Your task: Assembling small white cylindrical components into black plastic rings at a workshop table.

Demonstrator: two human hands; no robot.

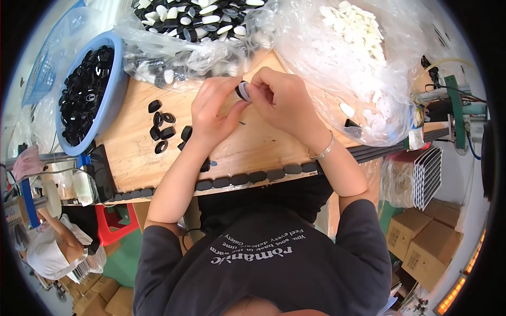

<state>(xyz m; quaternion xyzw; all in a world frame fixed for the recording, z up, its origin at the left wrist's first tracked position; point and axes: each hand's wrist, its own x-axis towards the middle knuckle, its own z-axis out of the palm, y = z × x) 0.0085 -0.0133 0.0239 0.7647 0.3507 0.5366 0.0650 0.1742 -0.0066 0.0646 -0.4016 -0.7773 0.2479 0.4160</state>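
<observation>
Over the middle of the wooden table, a small black oval ring piece with a whitish face (243, 90) is held up between my two hands. My left hand (215, 109) pinches it between thumb and fingers from the left. Curled up against its whitish side, my right hand (282, 100) grips it with thumb and bent fingers. Several loose black oval ring pieces (167, 132) lie on the table to the left of my left forearm; a few are partly hidden by it.
At left stands a blue basin (122, 79) of black pieces. Clear plastic bags hold mixed black and white pieces (205, 21) at the back and white pieces (356, 29) at right. Dark oval pads (257, 176) line the front edge. Another person (55, 247) sits at lower left.
</observation>
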